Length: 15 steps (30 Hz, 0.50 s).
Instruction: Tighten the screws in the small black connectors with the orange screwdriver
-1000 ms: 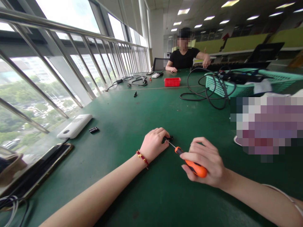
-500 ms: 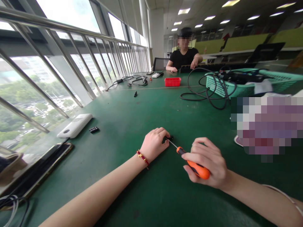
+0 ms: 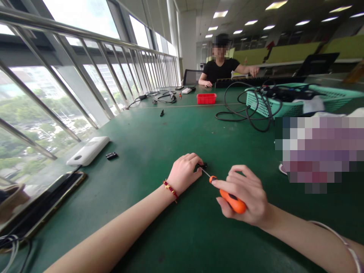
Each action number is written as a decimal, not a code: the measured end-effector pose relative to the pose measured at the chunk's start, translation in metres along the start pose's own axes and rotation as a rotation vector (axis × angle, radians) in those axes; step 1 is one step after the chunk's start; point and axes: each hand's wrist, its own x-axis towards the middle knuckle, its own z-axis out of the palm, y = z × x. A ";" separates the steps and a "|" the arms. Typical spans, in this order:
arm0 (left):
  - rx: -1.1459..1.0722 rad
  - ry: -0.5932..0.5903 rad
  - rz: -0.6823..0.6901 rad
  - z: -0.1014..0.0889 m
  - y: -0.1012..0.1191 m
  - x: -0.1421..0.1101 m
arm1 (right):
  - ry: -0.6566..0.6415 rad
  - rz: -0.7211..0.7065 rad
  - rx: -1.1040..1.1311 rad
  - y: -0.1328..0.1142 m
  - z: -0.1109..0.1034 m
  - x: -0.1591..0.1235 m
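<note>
My left hand (image 3: 184, 172) rests on the green table (image 3: 159, 129), fingers curled round a small black part (image 3: 202, 166) that it pins down. A red bead bracelet (image 3: 170, 189) circles that wrist. My right hand (image 3: 244, 195) grips the orange handle of a screwdriver (image 3: 231, 200). Its thin metal shaft runs up and left, and the tip meets the black part between my left fingertips.
A white power bank (image 3: 88, 150), a small black piece (image 3: 111, 155) and a phone (image 3: 51, 203) lie at the left by the railing. Farther off are a red tray (image 3: 206, 98), black cables (image 3: 241, 110) and a teal basket (image 3: 273, 102). A person in black sits at the far end.
My right hand has shifted its fingers on the screwdriver handle, as if turning it. The far person's hand has moved out to the right. My left hand stays put.
</note>
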 end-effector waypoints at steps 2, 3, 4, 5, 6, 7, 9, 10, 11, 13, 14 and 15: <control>0.002 -0.003 0.001 0.000 0.000 0.000 | 0.028 -0.002 0.008 -0.001 0.001 0.000; 0.002 -0.006 -0.001 0.000 0.000 0.000 | 0.042 0.006 0.015 -0.001 0.001 0.000; 0.002 -0.010 -0.003 0.000 0.000 0.000 | 0.050 0.018 0.019 -0.002 0.001 0.000; 0.001 -0.013 -0.005 0.000 0.000 0.000 | 0.051 0.033 0.018 -0.002 0.001 0.000; 0.000 -0.017 -0.008 0.000 0.001 0.000 | 0.044 0.048 0.013 -0.002 0.001 0.001; 0.000 -0.019 -0.010 0.000 0.001 0.000 | 0.032 0.061 0.002 -0.003 0.001 0.001; 0.000 -0.022 -0.013 -0.001 0.001 0.000 | 0.002 0.077 -0.020 -0.004 0.001 0.002; 0.002 -0.024 -0.012 -0.001 0.001 0.000 | -0.010 0.080 -0.025 -0.004 0.001 0.002; 0.005 -0.025 -0.011 -0.001 0.001 0.000 | -0.017 0.081 -0.024 -0.005 0.001 0.002; 0.015 -0.024 -0.007 -0.001 0.001 0.000 | -0.011 0.075 -0.012 -0.005 0.001 0.002; 0.022 -0.024 -0.005 -0.001 0.001 0.000 | 0.004 0.070 -0.002 -0.005 0.001 0.001; 0.028 -0.024 -0.003 -0.001 0.002 0.000 | 0.021 0.067 0.009 -0.005 0.002 0.001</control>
